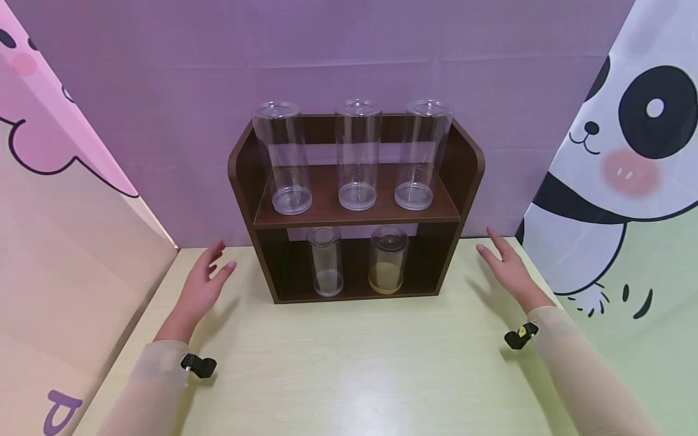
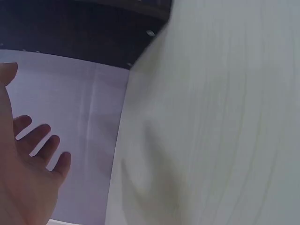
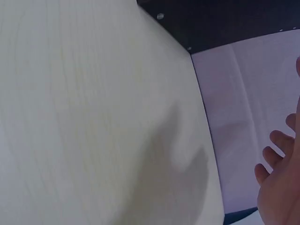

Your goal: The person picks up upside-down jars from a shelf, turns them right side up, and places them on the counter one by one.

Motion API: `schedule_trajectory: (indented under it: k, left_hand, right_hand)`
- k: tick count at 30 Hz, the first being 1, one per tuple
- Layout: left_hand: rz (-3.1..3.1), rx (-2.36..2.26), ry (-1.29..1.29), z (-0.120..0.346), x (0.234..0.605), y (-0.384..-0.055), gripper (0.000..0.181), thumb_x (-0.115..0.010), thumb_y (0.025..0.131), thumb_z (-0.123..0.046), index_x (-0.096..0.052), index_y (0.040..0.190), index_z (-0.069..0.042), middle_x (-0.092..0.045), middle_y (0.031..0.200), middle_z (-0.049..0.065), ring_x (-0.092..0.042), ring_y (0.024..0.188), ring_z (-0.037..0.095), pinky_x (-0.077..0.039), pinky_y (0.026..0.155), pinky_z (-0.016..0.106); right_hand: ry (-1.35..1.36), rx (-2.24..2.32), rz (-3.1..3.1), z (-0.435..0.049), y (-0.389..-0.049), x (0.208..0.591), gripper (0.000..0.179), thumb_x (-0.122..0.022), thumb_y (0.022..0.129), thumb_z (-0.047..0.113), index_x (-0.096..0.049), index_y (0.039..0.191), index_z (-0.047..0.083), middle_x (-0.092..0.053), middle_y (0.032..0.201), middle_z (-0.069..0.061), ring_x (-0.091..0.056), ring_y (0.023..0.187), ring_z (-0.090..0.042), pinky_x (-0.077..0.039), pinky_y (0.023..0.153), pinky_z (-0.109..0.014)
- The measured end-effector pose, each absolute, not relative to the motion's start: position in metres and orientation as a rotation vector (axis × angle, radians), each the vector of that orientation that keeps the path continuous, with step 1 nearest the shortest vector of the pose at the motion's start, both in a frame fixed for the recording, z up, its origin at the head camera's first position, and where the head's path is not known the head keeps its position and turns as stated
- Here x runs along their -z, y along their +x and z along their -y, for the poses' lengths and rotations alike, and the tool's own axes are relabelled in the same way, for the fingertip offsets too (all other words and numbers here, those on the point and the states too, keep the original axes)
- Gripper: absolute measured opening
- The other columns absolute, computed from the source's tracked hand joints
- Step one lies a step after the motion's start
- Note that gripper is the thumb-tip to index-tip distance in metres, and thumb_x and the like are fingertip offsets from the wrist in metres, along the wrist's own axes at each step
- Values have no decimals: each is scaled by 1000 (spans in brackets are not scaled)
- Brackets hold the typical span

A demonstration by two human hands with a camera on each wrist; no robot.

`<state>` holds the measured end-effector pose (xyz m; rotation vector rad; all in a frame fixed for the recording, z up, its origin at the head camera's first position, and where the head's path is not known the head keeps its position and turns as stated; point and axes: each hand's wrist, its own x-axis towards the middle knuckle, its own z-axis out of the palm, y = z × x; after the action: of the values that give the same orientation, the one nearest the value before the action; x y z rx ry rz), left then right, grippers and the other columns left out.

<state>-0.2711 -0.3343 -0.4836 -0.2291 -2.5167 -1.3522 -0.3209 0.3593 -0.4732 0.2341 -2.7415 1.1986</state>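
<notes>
My left hand [image 1: 202,287] hovers left of a dark brown two-tier wooden shelf [image 1: 357,217], fingers relaxed and holding nothing. On the other side, my right hand [image 1: 509,269] is raised over the table with its thumb and fingers apart, also holding nothing. Three tall clear cylindrical jars stand on the upper tier: a left jar [image 1: 286,157], a middle jar [image 1: 358,154] and a right jar [image 1: 422,154]. Below them are two shorter jars, a clear one [image 1: 326,260] and one with a yellowish layer in its lower part [image 1: 388,260]. Both wrist views show spread fingers beside the shelf's side panels.
The pale wooden table [image 1: 349,357] extends in front of the shelf. A purple cloth backdrop [image 1: 191,121] hangs behind it. A printed panel with a panda [image 1: 632,151] borders the right side, and a pink-and-cream printed panel [image 1: 71,242] borders the left.
</notes>
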Motion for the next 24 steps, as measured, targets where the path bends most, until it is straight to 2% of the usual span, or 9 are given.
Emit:
schedule_trajectory:
  k: [3,6,8,11,13,16,19,21,24]
  left_hand:
    - [2414,1483,-249,331,485,-271,65,-60,115,-17,-32,170,4,-45,166,30,-46,150,40,-44,123,31]
    - [2341,1592,-274,327,485,-268,61,-60,115,-15,-36,168,4,-53,159,20,-53,139,13,-43,105,6]
    - [2311,1649,-289,326,486,-266,60,-61,115,-14,-37,166,6,-56,154,9,-53,132,0,-45,105,8]
    - [2293,1708,-297,325,487,-264,60,-62,114,-13,-37,166,7,-55,149,-4,-53,129,-5,-47,105,9]
    - [2305,1713,-291,325,487,-262,60,-62,114,-13,-37,166,7,-55,150,-3,-53,129,-6,-47,105,9]
    - [2341,1690,-272,324,486,-261,60,-62,115,-14,-37,166,6,-53,156,11,-52,130,-7,-46,105,8]
    - [2383,1638,-248,324,483,-259,58,-63,114,-14,-41,164,5,-52,158,21,-53,127,-7,-45,103,6]
    - [2406,1600,-241,323,482,-257,57,-66,112,-13,-44,162,4,-53,156,23,-54,125,-7,-46,102,6]
    - [2429,1562,-247,323,481,-255,54,-69,109,-9,-49,158,4,-57,151,22,-56,123,-6,-49,99,7]
  right_hand:
    - [197,-1319,2675,-355,-318,474,75,-51,118,41,-19,176,4,-25,177,-29,-24,163,-52,-24,130,-70]
    - [194,-1391,2606,-351,-317,473,72,-51,119,37,-23,175,2,-32,174,-30,-30,160,-52,-28,128,-70]
    - [207,-1410,2573,-349,-317,473,70,-51,119,35,-25,174,1,-35,173,-30,-33,159,-52,-30,127,-71]
    - [230,-1415,2556,-346,-316,472,69,-53,119,32,-27,173,0,-37,172,-30,-36,157,-52,-33,125,-71]
    - [240,-1413,2558,-345,-316,472,68,-53,119,31,-27,173,-1,-38,171,-30,-38,156,-53,-34,124,-71]
    - [248,-1402,2562,-343,-315,471,67,-55,118,31,-30,172,-2,-40,170,-30,-40,154,-53,-37,125,-67]
    - [262,-1393,2571,-341,-314,471,63,-58,117,27,-36,169,-3,-44,167,-30,-45,151,-51,-46,123,-41]
    - [282,-1410,2558,-339,-313,470,62,-63,115,22,-41,166,-4,-49,163,-30,-50,148,-49,-46,114,-22]
    - [327,-1462,2525,-336,-314,472,61,-66,111,13,-41,164,-7,-52,158,-32,-52,144,-50,-42,100,-7]
